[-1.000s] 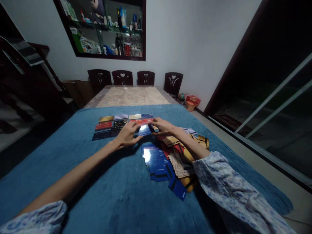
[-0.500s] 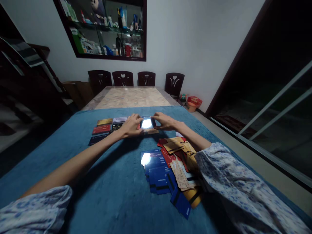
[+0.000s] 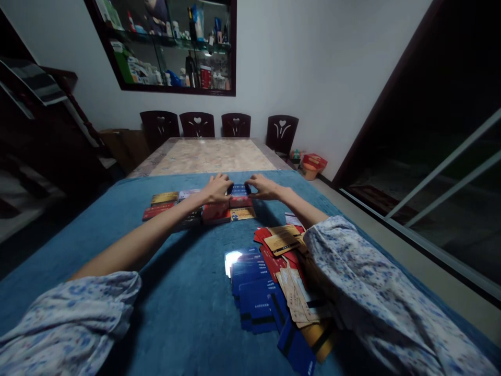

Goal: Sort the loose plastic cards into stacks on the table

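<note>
Both my hands reach far over a blue cloth. My left hand and my right hand pinch the two ends of a blue card at the far row of a grid of cards. The grid holds red, gold, dark and blue cards laid flat in rows. A yellow card and a red card lie just nearer than the blue one. Below my right forearm spreads a loose heap of blue, red and tan cards.
Beyond the cloth the bare marble table top runs to several dark chairs at the wall. A glass wall cabinet hangs above. A red basket sits on the floor at the right, next to a sliding glass door.
Both hands carried the blue card away from me, from the near side of the grid to its far row. My arms stretched out and the view tipped forward.
</note>
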Tool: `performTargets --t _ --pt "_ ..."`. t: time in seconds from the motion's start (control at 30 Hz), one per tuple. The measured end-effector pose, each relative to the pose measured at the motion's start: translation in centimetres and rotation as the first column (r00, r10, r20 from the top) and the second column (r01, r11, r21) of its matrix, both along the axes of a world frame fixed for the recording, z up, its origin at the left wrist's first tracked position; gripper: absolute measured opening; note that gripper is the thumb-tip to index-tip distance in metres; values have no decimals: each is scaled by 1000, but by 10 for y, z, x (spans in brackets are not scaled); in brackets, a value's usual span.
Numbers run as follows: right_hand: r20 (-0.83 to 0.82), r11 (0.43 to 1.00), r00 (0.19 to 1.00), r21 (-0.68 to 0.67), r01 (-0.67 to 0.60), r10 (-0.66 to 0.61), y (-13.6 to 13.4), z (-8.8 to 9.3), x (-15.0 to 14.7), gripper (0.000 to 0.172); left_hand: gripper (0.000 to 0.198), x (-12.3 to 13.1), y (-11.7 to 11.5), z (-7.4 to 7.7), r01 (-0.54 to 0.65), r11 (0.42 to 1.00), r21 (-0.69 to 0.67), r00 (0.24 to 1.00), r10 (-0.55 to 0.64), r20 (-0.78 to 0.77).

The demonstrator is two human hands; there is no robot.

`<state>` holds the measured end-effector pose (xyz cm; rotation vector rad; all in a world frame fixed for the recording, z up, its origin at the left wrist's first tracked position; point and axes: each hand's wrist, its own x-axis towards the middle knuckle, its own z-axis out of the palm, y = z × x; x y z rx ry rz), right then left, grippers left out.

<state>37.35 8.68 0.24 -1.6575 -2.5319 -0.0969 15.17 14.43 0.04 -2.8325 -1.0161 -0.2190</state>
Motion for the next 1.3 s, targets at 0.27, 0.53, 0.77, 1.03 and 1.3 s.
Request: performTargets --t 0.27,0.53,0.77,1.03,1.3 --pt "24 997 998 -44 56 -55 23 -7 0 40 43 12 25 -6 -26 999 -37 997 23 -72" --pt "51 995 996 -63 80 -77 46 -20 2 38 41 24 39 -13 -69 995 -78 991 59 -117" --pt "92 988 990 -107 115 -105 56 -25 0 40 37 30 45 -19 -94 990 -105 985 77 -157" --pt "108 981 987 -143 132 -118 57 -22 -5 39 36 35 53 -25 -110 986 -124 975 83 -208" --pt "106 967 988 -215 133 -112 57 -21 -6 39 42 37 56 -24 -121 984 -133 965 85 -247"
